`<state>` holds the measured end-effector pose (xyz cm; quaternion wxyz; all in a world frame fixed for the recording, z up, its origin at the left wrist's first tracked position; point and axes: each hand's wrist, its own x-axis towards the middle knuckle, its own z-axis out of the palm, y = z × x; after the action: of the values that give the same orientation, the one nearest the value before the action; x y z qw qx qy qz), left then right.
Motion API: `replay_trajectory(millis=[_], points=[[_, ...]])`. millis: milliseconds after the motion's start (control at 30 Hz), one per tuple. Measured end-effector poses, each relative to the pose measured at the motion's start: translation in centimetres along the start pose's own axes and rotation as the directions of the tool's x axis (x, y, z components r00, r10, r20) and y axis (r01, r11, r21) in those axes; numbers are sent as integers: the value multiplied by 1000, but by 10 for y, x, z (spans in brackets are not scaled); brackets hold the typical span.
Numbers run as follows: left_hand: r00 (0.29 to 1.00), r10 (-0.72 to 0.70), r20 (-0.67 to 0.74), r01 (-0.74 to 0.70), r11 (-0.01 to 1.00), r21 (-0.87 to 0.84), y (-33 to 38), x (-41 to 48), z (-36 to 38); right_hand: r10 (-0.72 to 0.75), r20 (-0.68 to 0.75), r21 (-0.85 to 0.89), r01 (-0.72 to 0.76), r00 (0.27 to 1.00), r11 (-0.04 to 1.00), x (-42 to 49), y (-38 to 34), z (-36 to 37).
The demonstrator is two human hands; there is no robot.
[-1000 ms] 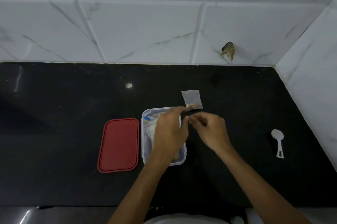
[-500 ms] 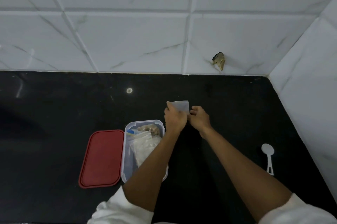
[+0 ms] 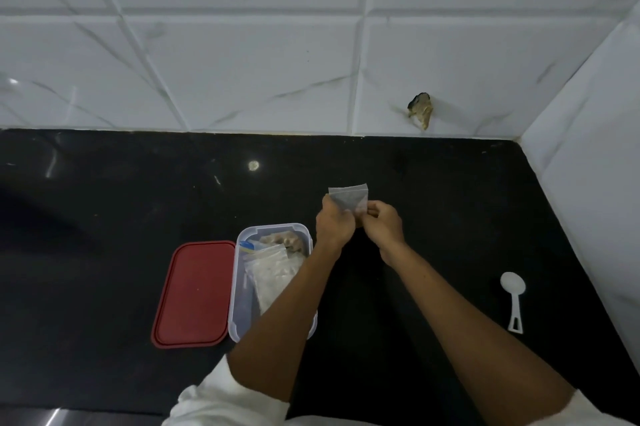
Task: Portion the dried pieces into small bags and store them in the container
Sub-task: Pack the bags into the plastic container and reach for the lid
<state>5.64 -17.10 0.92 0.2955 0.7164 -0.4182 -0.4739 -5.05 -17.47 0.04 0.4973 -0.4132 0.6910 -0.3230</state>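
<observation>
A small clear plastic bag [image 3: 348,196] stands up between my two hands, just beyond the container's far right corner. My left hand [image 3: 334,223] grips its left lower part and my right hand [image 3: 382,223] pinches its right lower edge. What the bag holds is hidden by my fingers. The clear rectangular container [image 3: 242,287] sits open on the black counter [image 3: 104,252]. Inside it lie dried brownish pieces [image 3: 282,239] at the far end and a bundle of clear bags [image 3: 270,273]. My left forearm crosses over its near right part.
The red lid [image 3: 195,294] lies flat just left of the container. A white plastic spoon [image 3: 513,299] rests on the counter at the right, near the side wall. White tiled walls close off the back and right. A broken spot [image 3: 420,110] marks the back wall.
Both hands reached away from over the container to the small bag on the counter and took hold of it. Over the last half second they stayed nearly still.
</observation>
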Motion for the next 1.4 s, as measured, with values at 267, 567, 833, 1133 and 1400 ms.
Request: replay_trajectory(millis=[267,567,833,1133,1400], points=[[946,295,-131,-295,955,25,-10,-67,-57,-159,68,79,153,985,985,-95,-32,-9],[949,183,-257,-156,980,123,-73,-130,-127,-272,120,-215,293,955,932,-170,-19,52],[888,416,-198,-308,855,417,-92,-137,-140,-364,274,-762,432,890,482,-182,-11,82],[813,433,389,-572,466,675,-106,-142,-143,-154,459,-786,481,875,388,-197,-7,89],[809,156,567,-588,226,776,-91,-126,-144,97,500,-840,454,861,298,-184,-26,94]])
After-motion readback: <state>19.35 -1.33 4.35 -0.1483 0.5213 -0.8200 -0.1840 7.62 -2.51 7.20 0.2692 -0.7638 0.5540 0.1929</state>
